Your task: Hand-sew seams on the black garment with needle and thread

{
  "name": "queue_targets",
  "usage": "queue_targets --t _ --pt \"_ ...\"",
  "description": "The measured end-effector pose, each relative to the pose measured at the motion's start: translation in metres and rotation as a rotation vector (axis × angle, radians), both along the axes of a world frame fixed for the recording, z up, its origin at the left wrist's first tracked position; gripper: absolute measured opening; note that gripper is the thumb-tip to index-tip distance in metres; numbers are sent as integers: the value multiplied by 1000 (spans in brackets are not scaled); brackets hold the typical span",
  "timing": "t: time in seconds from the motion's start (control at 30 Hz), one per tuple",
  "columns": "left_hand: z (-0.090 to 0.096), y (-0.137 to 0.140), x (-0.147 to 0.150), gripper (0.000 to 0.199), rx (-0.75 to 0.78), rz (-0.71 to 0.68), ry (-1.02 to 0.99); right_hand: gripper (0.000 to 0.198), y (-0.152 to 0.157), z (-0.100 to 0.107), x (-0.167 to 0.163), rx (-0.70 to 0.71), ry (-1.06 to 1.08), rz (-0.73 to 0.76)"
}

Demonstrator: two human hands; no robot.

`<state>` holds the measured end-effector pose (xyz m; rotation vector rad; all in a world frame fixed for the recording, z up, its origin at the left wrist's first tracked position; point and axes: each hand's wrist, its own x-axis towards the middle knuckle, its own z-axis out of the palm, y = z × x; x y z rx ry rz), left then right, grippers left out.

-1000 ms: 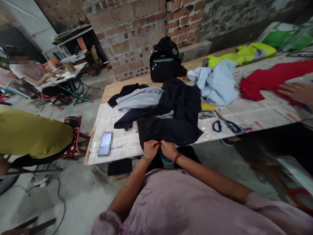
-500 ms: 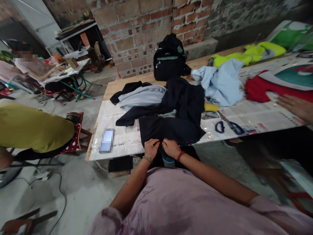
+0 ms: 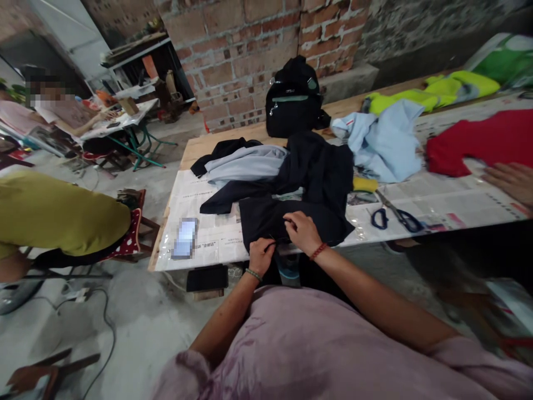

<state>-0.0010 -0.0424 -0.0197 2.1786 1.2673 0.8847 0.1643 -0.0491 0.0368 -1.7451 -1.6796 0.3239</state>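
Observation:
A dark garment (image 3: 287,214) lies across the near edge of the table, its lower edge towards me. My left hand (image 3: 262,253) pinches that edge at the table's front. Above the cloth, a little to the right and farther from me, is my right hand (image 3: 302,228), with thumb and fingertips drawn together. Whatever it pinches is too small to make out. More dark cloth (image 3: 320,166) is heaped behind, beside a folded light grey piece (image 3: 250,164). Dark-handled scissors (image 3: 395,214) and a yellow spool-like item (image 3: 365,184) lie to the right.
A phone (image 3: 184,238) lies at the table's left end; a black backpack (image 3: 293,103) stands at the back. Rightward are a light blue garment (image 3: 391,141) and red cloth (image 3: 487,139) under another person's hand (image 3: 512,180). A person in yellow-green (image 3: 62,216) sits at left.
My right hand has risen from the cloth edge, away from my left hand, which stays there. At right, the iron has left the red cloth and is out of view.

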Motion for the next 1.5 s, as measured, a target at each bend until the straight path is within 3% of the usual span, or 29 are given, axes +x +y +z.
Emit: queue_targets --t 0.2,0.47,0.6,0.77,0.83,0.93,1.13,1.23,1.5 --pt "0 -1 -1 14 -8 11 41 24 16 -24 -10 -416 294 183" --pt "2 -2 0 18 -40 7 60 21 7 -36 -14 -553 628 131" --pt "2 -2 2 17 -57 26 63 16 9 -35 -16 -504 629 129" --pt "4 1 1 17 -62 38 61 15 6 -38 -19 -276 458 218" --pt "4 2 0 19 -71 16 59 13 5 -39 -21 -248 429 241" --pt "5 3 -1 19 -93 2 67 11 5 -39 -24 -290 519 197" --pt "5 6 -1 15 -141 1 39 7 14 -39 -30 -348 978 45" --pt "4 7 -2 15 -137 7 26 10 17 -39 -31 -358 1098 14" --pt "5 5 1 17 -106 -10 18 12 6 -37 -26 -411 948 136"
